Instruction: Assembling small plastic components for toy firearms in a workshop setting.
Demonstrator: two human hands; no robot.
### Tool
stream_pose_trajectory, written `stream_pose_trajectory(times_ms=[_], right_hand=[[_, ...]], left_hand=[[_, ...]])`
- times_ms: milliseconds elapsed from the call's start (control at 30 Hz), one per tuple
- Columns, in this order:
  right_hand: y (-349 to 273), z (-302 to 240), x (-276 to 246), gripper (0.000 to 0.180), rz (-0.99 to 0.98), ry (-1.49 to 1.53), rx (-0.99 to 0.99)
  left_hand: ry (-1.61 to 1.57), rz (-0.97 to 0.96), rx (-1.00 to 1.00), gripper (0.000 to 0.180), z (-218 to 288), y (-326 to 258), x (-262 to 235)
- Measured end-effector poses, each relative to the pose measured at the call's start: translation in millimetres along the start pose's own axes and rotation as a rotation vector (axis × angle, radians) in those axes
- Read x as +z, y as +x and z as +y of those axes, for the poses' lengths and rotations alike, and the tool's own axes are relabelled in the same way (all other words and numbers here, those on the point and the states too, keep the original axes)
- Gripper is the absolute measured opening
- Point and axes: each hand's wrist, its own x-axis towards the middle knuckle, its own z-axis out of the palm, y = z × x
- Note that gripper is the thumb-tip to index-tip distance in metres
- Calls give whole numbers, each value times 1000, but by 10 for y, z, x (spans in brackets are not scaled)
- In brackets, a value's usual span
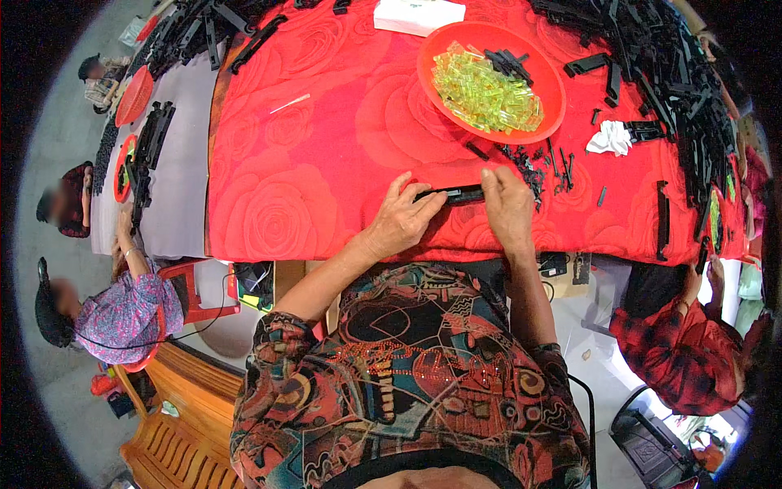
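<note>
A long black plastic part [466, 194] lies across between my two hands, just over the near edge of the red cloth. My left hand [405, 213] grips its left end, thumb along the top and fingers around the far side. At the other end my right hand [508, 208] is closed, its fingertips pinched against the part; whether a small piece sits in that pinch is hidden. Beyond my hands stands a red bowl [556, 106] of yellow-green clear plastic pieces [481, 90], with a few black pieces [509, 65] on top. Small black bits [525, 167] lie scattered right of my right hand.
Black plastic parts are heaped along the right [652, 73] and at the far left [195, 28]. A crumpled white tissue [611, 138] and a white box [419, 16] rest on the red cloth [326, 163]. Co-workers sit left [122, 318] and right [684, 350]. Behind is a wooden bench [183, 440].
</note>
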Motion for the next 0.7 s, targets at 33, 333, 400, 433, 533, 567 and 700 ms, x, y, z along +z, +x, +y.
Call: stream_pose_trajectory(times_ms=[33, 333, 400, 433, 533, 567, 700], right_hand=[[2, -12, -49, 29, 82, 79, -18], [-82, -128, -217, 25, 277, 516, 22], [-93, -117, -211, 25, 285, 579, 27], [-99, -83, -186, 25, 291, 637, 28], [-112, -34, -165, 25, 276, 851, 52], [-115, -25, -161, 24, 252, 1007, 75], [-23, -43, -18, 26, 312, 1272, 29]], left_hand=[[0, -1, 0, 39, 4, -1, -4], [-26, 28, -17, 38, 28, 78, -35], [-11, 61, -7, 36, 45, 89, -47], [-10, 61, -5, 36, 61, 93, -60], [18, 68, -47, 34, 95, 122, -96], [58, 44, -56, 33, 96, 140, -104], [67, -76, -114, 30, 42, 96, -20]])
